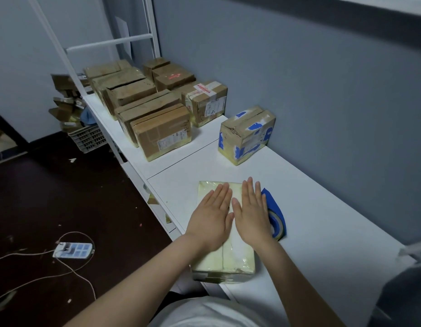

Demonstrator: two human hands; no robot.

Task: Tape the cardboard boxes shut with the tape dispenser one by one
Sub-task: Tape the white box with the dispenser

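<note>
A smooth white table [311, 208] is running along the grey wall, carrying a cluster of worn brown cardboard boxes [143, 100] at its far end. The near box [237, 258], rectangular, is lying at the table's front edge, its top glossy with pale yellowish tape. A crumpled blue-patched box [246, 135] is standing apart behind it. The left hand [210, 218] and right hand [250, 213] are pressing flat on the glossy top, side by side, fingers straight. The blue tape dispenser [276, 220] is resting just beside the near box, partly hidden by the right hand.
</note>
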